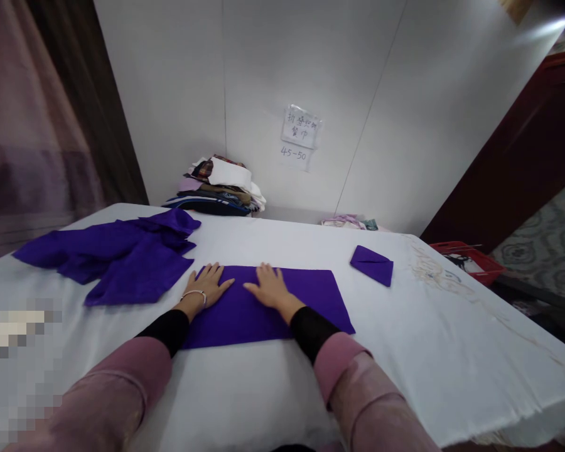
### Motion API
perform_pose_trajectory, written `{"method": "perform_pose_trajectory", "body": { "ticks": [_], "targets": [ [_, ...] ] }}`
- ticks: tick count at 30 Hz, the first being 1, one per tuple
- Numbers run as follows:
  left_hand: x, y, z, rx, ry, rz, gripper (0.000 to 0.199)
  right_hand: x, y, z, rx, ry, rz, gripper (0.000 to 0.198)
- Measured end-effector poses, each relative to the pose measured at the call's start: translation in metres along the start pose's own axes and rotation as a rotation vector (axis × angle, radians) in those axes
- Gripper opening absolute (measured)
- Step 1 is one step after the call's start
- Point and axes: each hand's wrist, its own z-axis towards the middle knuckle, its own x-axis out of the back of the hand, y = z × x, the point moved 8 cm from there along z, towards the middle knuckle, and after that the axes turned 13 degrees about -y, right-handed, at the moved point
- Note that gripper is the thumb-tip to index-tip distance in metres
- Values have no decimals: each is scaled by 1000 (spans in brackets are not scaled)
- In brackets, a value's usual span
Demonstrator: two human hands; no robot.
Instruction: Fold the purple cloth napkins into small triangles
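A purple napkin [245, 320], folded into a wide rectangle, lies flat on the white-covered table. My left hand [207, 285] rests palm down on its upper left part, fingers spread, with a bracelet at the wrist. On the napkin's upper middle, my right hand [269, 289] also lies flat with its fingers apart. To the left is a loose, crumpled heap of purple cloth [136, 251]. A small purple napkin folded into a pointed packet [373, 265] sits to the right, away from both hands.
Folded clothes [221, 188] are piled behind the table by the wall, with more cloth [346, 221] to their right. Beyond the right edge stands a red basket [487, 267]. The white tablecloth [433, 364] has embroidery at right. A handwritten sign [300, 132] hangs on the wall.
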Motion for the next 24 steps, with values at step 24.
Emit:
{"method": "perform_pose_trajectory", "body": {
  "ticks": [24],
  "targets": [
    [5, 46, -45, -77, 96, 2, 66, 42, 146, -113, -520, 169, 57, 74]
  ]
}}
